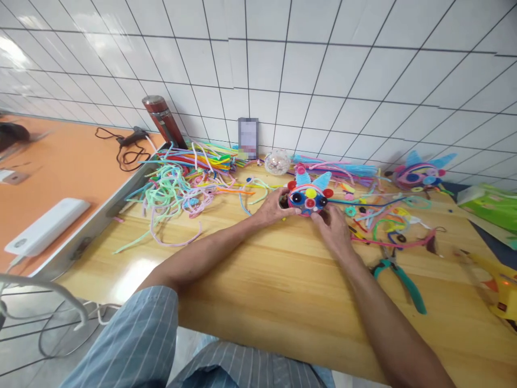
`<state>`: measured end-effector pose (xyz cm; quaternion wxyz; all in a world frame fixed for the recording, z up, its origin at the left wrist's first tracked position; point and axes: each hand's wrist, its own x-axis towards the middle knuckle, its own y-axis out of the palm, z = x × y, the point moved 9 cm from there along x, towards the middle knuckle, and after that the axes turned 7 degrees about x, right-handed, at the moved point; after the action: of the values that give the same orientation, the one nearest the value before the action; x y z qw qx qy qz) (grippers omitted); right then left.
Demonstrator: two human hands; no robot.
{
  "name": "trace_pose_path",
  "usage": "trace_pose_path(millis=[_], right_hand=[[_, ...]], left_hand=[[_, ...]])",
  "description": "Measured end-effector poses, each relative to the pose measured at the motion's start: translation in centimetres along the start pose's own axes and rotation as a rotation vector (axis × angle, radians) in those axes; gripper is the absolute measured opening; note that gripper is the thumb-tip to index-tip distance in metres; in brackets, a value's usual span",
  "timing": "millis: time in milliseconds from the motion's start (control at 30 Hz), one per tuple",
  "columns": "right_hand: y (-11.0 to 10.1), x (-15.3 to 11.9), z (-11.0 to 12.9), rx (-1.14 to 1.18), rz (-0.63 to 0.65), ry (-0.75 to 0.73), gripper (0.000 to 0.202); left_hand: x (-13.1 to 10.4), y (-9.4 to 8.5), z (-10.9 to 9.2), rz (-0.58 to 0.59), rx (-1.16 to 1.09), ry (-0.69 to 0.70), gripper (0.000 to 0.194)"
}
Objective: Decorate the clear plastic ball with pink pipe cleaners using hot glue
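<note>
A small handmade animal face (299,209) is held upright between my hands over the wooden table. Light blue fuzzy ears, dark button eyes, a yellow pompom-like piece and a red nose are on it, with red balls at its sides. My left hand (271,208) grips its left edge, thumb along the bottom front. My right hand (334,226) holds the lower right edge with bent fingers; what lies behind the face is hidden. Teal-handled pliers (407,285) lie on the table right of my right forearm.
Tangled pipe cleaners (165,188) cover the table's left back. A clear ball (278,161), a phone (248,139) and a thermos (163,121) stand along the wall. A similar animal face (420,175) rests back right. A yellow glue gun (503,285) sits at the right edge.
</note>
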<state>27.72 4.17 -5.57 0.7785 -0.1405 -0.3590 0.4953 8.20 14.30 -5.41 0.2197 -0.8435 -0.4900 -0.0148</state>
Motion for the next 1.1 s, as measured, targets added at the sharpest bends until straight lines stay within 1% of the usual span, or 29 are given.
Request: trace_pose_path(millis=[333,400,533,667,733,800,833,867,900,933,1000,1033,1067,1100], right_hand=[[0.5,0.1,0.1,-0.022,0.022,-0.023,0.043],[0.5,0.1,0.1,-0.018,0.019,-0.024,0.043],[0.0,-0.1,0.1,-0.006,-0.014,-0.016,0.049],[-0.4,-0.3,0.4,0.027,-0.054,-0.014,0.051],[-1.2,-0.2,0.9,0.050,-0.095,-0.013,0.052],[-3.2,0.3,1.4,0.064,-0.155,-0.001,0.052],[-5.0,0.6,1.8,0.087,-0.209,0.003,0.051],[-7.2,0.9,2.1,0.114,-0.272,0.005,0.048],[-9.9,1.1,2.4,0.144,-0.347,0.005,0.045],[-13.4,0.9,2.6,0.286,-0.508,-0.026,0.038],[-19.7,0.4,2.7,0.373,-0.696,-0.073,0.029],[-22.9,-0.4,2.3,0.474,-0.842,-0.112,0.025],[-25.5,-1.1,1.9,0.541,-0.940,-0.146,0.024],[-27.4,-1.7,1.3,0.559,-1.000,-0.162,0.024]], left_hand=[[0.2,0.4,0.1,-0.005,0.023,0.020,0.068],[0.1,0.3,0.2,-0.013,0.019,0.021,0.071],[0.1,0.2,0.5,-0.033,0.017,0.028,0.079],[0.3,0.4,0.6,-0.019,-0.003,0.045,0.079],[0.3,0.4,0.5,-0.018,-0.012,0.042,0.079],[0.2,-0.1,0.4,-0.037,-0.014,0.031,0.080],[0.1,-0.6,0.4,-0.058,-0.012,0.021,0.079],[0.1,-1.4,0.3,-0.087,-0.011,0.011,0.078],[0.0,-2.4,0.1,-0.124,-0.009,0.001,0.075],[-0.1,-3.5,-0.2,-0.170,-0.008,-0.007,0.070],[-0.4,-6.1,-1.3,-0.266,-0.014,-0.004,0.057],[-0.7,-7.2,-2.0,-0.302,-0.025,0.007,0.047],[-1.1,-8.0,-2.9,-0.318,-0.040,0.024,0.034],[-1.7,-8.2,-3.8,-0.305,-0.056,0.040,0.023]])
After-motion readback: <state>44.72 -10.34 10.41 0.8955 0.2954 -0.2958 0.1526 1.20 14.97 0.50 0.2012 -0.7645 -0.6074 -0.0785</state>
